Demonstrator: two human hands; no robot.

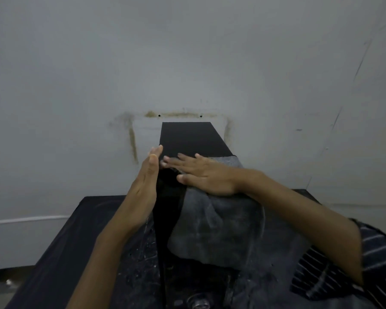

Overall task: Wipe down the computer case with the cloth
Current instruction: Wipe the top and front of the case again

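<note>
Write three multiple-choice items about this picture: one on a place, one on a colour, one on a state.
1. Where does the right hand lie?
A. flat on the cloth
B. on the wall
C. in a pocket

2. What colour is the cloth?
A. red
B. grey
C. yellow

3. How is the left hand?
A. fist
B. holding a bottle
C. fingers straight, against the left side of the computer case

Answers: 1 A, the palm presses the cloth on the case top; 2 B, it looks grey; 3 C, the fingers are straight and hold nothing.
</note>
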